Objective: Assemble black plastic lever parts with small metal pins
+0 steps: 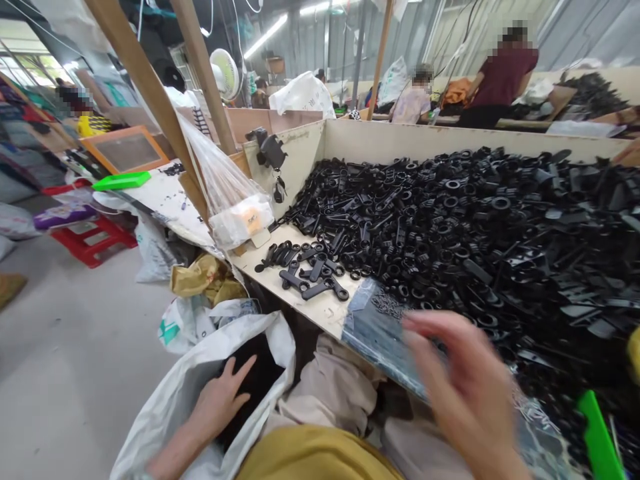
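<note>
My left hand [223, 397] reaches into the mouth of a white sack [150, 407], fingers spread and nothing held between them. Dark contents [265, 370] show in the sack below it, too dark to make out. Blurred by motion, my right hand [465, 387] hovers over the bench edge with its fingers bent; whether it holds anything is not visible. Close to its fingertips lies a small heap of tiny dark metal pieces [387, 303] on a taped blue-grey pad [370, 337]. Several black plastic parts with ring ends [315, 270] lie left of the pad.
A large mound of black plastic parts [450, 220] fills the walled bench. A green tray edge [600, 433] stands at lower right. Left are a clear plastic bag [220, 180], a wooden post [145, 87] and a red stool [95, 237]. Other people [505, 73] work behind.
</note>
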The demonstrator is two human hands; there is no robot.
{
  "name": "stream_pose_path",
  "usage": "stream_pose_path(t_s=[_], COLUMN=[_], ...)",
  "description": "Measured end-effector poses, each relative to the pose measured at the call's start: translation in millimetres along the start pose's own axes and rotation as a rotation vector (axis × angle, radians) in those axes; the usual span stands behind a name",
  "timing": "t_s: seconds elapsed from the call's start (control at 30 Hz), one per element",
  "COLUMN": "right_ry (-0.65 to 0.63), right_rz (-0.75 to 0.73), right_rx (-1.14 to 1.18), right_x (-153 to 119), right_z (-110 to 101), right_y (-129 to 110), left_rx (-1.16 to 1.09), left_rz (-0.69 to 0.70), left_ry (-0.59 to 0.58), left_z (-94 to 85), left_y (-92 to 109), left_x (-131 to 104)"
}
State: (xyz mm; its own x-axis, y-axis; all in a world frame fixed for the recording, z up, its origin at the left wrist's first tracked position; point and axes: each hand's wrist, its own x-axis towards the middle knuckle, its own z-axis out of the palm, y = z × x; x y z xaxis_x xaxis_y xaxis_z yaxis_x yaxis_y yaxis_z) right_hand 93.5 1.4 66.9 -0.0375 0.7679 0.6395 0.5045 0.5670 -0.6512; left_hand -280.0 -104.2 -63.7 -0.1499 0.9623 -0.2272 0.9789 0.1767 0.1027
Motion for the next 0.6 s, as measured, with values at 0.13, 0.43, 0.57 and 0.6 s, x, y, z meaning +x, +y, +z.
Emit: stream_pose_path(t_s=[0.13,0.43,0.57,0.6], right_ry=[-0.334,-0.611,-0.639,-0.643], right_rz=[0.007,-0.321,-0.414,-0.428], right_rx=[-0.261,-0.448,-0.513,-0.514], right_x=[41,56,62,63], right_z=[65,125,134,132], right_y=[19,24,25,27], left_rx=[-0.132,-0.256,-0.231,-0.231], left_rz=[0.171,0.425,0.427,0.427], left_ry=[0.351,0.445,0.328,0.298], left_z=[-23.1,-137.2,-142.6,-142.5], left_y=[12,137,159,161], left_x=[27,155,195,201])
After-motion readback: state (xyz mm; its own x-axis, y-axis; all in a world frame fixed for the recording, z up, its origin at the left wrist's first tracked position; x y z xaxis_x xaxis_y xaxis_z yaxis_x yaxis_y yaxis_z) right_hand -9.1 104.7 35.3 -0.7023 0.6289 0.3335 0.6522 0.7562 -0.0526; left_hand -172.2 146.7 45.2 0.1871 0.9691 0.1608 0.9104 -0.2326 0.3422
